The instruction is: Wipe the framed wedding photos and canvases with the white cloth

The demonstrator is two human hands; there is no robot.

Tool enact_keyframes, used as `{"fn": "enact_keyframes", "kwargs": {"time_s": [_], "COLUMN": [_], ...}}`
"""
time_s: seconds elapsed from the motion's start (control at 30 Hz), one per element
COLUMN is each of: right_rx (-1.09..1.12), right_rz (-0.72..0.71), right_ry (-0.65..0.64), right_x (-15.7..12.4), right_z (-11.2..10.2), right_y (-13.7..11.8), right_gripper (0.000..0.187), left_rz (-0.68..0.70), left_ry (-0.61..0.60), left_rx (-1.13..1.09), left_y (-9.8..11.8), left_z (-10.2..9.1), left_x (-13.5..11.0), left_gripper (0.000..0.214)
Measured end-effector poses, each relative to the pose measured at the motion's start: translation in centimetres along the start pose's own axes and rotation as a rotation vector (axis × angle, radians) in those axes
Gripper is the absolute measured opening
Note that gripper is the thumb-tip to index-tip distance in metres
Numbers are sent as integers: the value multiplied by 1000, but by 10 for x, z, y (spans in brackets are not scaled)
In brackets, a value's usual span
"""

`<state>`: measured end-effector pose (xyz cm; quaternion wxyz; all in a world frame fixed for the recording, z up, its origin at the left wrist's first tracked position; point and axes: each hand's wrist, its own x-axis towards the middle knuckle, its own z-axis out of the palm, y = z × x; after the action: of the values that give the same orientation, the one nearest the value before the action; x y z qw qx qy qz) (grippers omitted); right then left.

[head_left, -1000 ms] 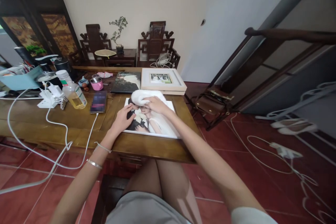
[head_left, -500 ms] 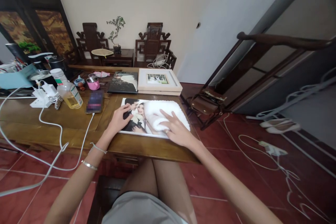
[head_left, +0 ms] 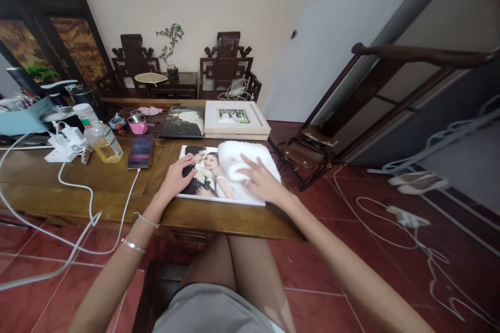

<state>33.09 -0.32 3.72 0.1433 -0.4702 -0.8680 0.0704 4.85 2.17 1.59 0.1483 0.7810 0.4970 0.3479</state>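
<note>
On the wooden table (head_left: pixel 97 177), the white cloth (head_left: pixel 238 158) is pressed onto the photo print (head_left: pixel 207 183) by the flat, spread right hand (head_left: pixel 261 182), the print pinned by the open left hand (head_left: pixel 175 178); that bracing is needed for further wiping.

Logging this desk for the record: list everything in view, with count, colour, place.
table: 1, brown wood, ahead
photo print: 1, mostly white, table's near edge
cloth: 1, white, on photo print
framed photo: 1, cream, behind photo print
dark print: 1, black, beside framed photo
phone: 1, dark, left of photo print
bottle: 1, yellow liquid, left of phone
cup: 1, pink, behind phone
chairs: 2, dark wood, at wall
left hand: 1, flat on photo print
right hand: 1, on the cloth
</note>
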Motion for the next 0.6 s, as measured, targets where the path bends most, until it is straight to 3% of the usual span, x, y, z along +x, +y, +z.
{"fn": "enact_keyframes", "kwargs": {"time_s": [0.17,0.27,0.33,0.43,0.6], "right_rx": [56,50,-14,-189,-239], "right_rz": [-154,-132,-71,0,70], "right_ry": [-88,-47,42,120,-5], "right_x": [-75,-89,-79,-40,35], "right_z": [-18,-37,-48,-48,-17], "right_y": [-45,-43,-29,-2,20], "right_gripper": [47,53,58,65,58], "left_rz": [2,-2,-3,1,16], "left_ry": [-28,-52,-65,-74,-59], "left_rx": [30,21,21,39,62], "left_y": [-1,-2,-2,-2,-2], "left_z": [1,-1,-2,-2,0], "left_x": [0,0,0,0,-1], "left_gripper": [45,45,46,47,46]}}
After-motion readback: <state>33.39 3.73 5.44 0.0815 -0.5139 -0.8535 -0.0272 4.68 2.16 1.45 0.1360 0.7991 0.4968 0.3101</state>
